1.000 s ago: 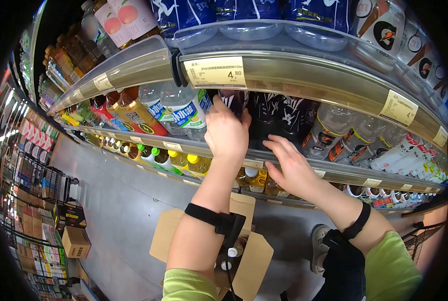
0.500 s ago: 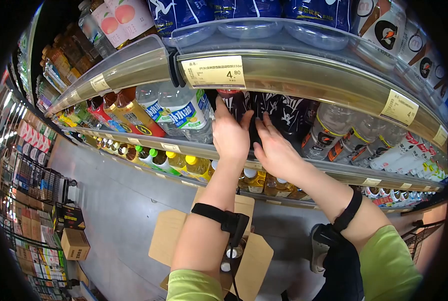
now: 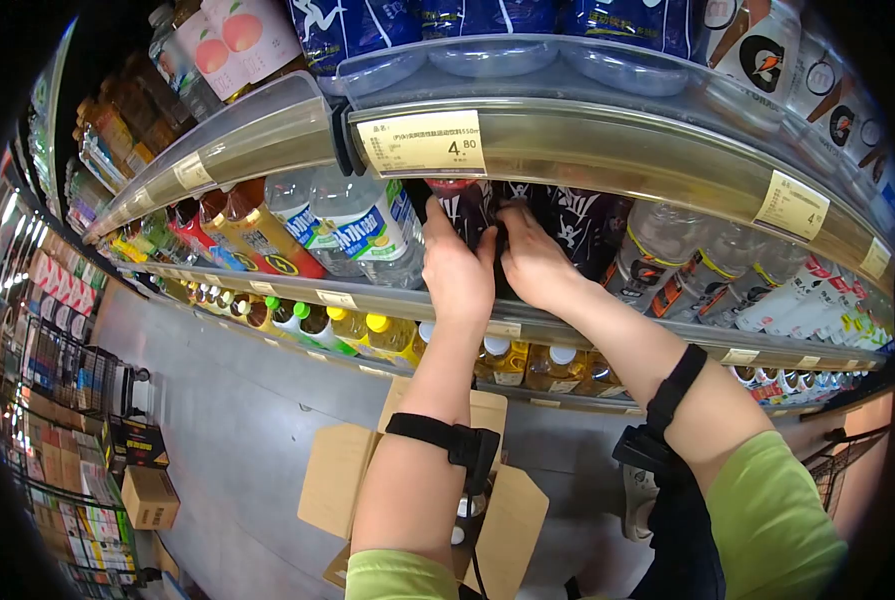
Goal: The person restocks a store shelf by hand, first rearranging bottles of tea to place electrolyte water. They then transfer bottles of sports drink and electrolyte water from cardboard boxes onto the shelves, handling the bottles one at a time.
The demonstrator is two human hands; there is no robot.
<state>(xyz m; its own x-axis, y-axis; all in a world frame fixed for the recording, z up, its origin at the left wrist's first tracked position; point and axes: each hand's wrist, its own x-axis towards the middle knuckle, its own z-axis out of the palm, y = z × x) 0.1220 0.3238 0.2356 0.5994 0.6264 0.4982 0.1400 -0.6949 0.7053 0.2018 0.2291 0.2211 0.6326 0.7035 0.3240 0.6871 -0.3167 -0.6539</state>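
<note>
Both of my hands reach into the middle shelf, below a price label (image 3: 423,146). My left hand (image 3: 457,267) is wrapped round a dark bottle with white print and a reddish top (image 3: 459,203). Just to its right, my right hand (image 3: 535,255) has its fingers bent in among the dark bottles (image 3: 573,222); what its fingertips touch is hidden. Clear bottles with blue and green labels (image 3: 365,226) stand left of my left hand. Clear bottles with orange marks (image 3: 661,250) are right of the dark ones.
An open cardboard box (image 3: 510,520) with bottles inside sits on the floor below my arms. The shelf edge (image 3: 567,140) runs above my hands. Yellow-capped bottles (image 3: 380,330) fill the lower shelf. A black wire cart (image 3: 77,370) and a small carton (image 3: 150,497) are at left.
My right hand has moved left and a little up, closer to my left hand, and its fingers are more bent. My left hand stays round the dark bottle.
</note>
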